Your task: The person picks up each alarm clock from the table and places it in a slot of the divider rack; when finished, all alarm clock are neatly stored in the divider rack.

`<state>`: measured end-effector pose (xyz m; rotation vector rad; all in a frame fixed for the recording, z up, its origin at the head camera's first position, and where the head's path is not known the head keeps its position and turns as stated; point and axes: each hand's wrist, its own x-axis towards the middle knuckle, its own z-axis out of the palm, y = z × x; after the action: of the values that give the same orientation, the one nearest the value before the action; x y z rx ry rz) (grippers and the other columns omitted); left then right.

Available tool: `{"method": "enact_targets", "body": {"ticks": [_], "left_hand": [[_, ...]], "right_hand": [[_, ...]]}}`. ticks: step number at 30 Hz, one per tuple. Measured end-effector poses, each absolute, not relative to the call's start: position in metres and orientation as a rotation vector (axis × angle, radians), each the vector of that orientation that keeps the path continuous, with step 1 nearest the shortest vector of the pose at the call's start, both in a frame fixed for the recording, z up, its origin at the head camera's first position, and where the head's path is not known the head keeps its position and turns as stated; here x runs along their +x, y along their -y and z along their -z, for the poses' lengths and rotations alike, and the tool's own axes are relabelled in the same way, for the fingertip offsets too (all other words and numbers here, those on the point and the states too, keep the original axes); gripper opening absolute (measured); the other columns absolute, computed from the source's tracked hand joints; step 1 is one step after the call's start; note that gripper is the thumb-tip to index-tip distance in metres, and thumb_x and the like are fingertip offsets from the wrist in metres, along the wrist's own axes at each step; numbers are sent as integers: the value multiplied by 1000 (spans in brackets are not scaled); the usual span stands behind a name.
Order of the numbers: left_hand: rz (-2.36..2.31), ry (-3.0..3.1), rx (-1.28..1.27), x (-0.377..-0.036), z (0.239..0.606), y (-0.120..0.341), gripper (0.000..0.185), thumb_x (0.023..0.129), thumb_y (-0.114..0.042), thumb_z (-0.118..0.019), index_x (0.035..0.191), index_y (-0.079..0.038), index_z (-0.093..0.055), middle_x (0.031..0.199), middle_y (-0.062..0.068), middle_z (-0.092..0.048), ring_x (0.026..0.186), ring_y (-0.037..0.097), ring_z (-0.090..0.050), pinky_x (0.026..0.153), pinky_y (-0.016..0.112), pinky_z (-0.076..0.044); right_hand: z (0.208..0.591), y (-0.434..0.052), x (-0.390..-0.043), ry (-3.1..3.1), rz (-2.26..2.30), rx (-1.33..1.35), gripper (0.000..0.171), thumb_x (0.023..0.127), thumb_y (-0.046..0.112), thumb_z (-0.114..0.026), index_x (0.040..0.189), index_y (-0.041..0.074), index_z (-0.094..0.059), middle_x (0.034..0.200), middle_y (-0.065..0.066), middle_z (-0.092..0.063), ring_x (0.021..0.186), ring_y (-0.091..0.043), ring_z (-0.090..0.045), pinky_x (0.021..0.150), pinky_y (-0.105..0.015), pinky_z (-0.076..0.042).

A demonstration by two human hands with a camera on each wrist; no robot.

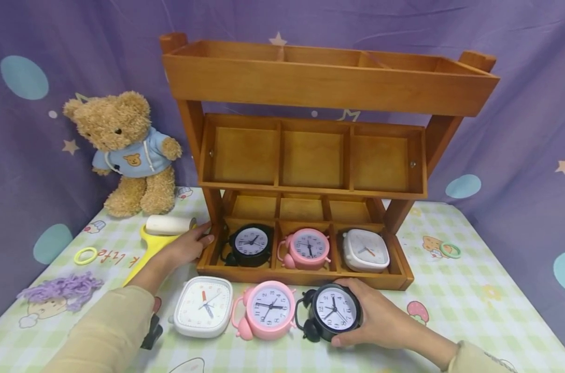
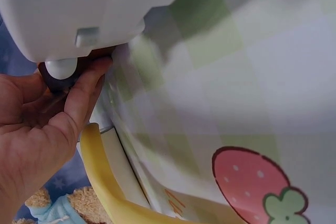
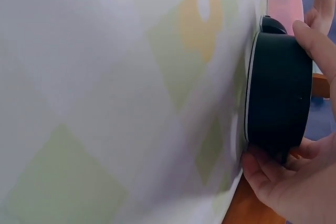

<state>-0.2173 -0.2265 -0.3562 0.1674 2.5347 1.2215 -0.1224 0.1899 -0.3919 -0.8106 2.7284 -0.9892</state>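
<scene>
A black twin-bell alarm clock is gripped by my right hand, its dial facing me and bells to the left. In the right wrist view, thumb and fingers hold the black case from opposite sides. Beside it on the table are a pink alarm clock and a white square clock. My left hand holds the lower left end of the wooden shelf. The left wrist view shows those fingers around its dark brown corner, partly hidden behind the white clock.
Black, pink and white clocks occupy the shelf's bottom compartments. A yellow-handled lint roller lies left of the shelf, near a teddy bear. Yellow and green rings lie on the checked tablecloth.
</scene>
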Motion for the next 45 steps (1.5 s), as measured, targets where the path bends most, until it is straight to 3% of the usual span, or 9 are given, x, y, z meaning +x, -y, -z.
{"method": "enact_targets", "body": {"ticks": [5, 12, 21, 27, 31, 34, 40, 45], "left_hand": [[-1199, -2548, 172, -218, 355, 227, 57, 110, -9, -35, 156, 13, -9, 155, 46, -4, 133, 58, -40, 92, 59, -54], [-1189, -2557, 180, -218, 354, 227, 57, 110, -10, -35, 156, 13, -9, 155, 46, -2, 134, 59, -38, 93, 59, -53], [-1187, -2566, 185, -218, 355, 229, 57, 110, -9, -35, 156, 14, -10, 155, 46, -6, 132, 58, -42, 92, 58, -54], [-1189, -2563, 192, -218, 356, 229, 57, 110, -9, -35, 156, 14, -10, 155, 46, -11, 132, 58, -42, 93, 58, -54], [-1193, -2559, 190, -217, 358, 228, 57, 110, -9, -35, 156, 13, -11, 155, 45, -12, 133, 57, -41, 94, 58, -53], [-1179, -2570, 194, -217, 359, 228, 56, 110, -9, -35, 156, 13, -11, 155, 46, -10, 133, 57, -42, 94, 58, -53], [-1151, -2592, 199, -217, 357, 228, 57, 110, -10, -37, 155, 14, -13, 155, 46, -6, 133, 58, -40, 93, 57, -54], [-1140, -2606, 213, -217, 358, 229, 57, 109, -10, -38, 155, 15, -15, 155, 46, -4, 137, 58, -34, 93, 57, -53]], "right_hand": [[392, -192, -123, -2721, 1013, -831, 95, 64, 59, -91, 137, 11, -52, 126, 6, -60, 113, -15, -58, 97, -45, -51], [382, -197, -123, -2710, 1050, -844, 93, 64, 55, -93, 137, 12, -54, 125, 8, -62, 112, -13, -59, 96, -40, -51], [355, -204, -121, -2747, 1036, -849, 93, 65, 57, -92, 140, 16, -54, 132, 2, -62, 116, -20, -58, 95, -48, -51], [331, -208, -123, -2768, 1040, -847, 93, 66, 54, -93, 141, 16, -53, 132, 1, -61, 114, -19, -59, 92, -44, -54], [314, -208, -126, -2814, 1007, -866, 95, 65, 54, -93, 142, 17, -52, 134, -2, -60, 115, -23, -59, 91, -52, -52], [301, -206, -130, -2861, 987, -920, 94, 65, 54, -93, 142, 17, -53, 134, -1, -61, 114, -24, -60, 89, -54, -51], [277, -197, -143, -2916, 968, -998, 92, 64, 51, -95, 140, 19, -53, 127, 7, -62, 109, -15, -62, 87, -44, -54], [256, -182, -152, -2921, 969, -1054, 97, 62, 48, -97, 142, 18, -52, 129, 7, -62, 112, -15, -61, 91, -45, -53]]}}
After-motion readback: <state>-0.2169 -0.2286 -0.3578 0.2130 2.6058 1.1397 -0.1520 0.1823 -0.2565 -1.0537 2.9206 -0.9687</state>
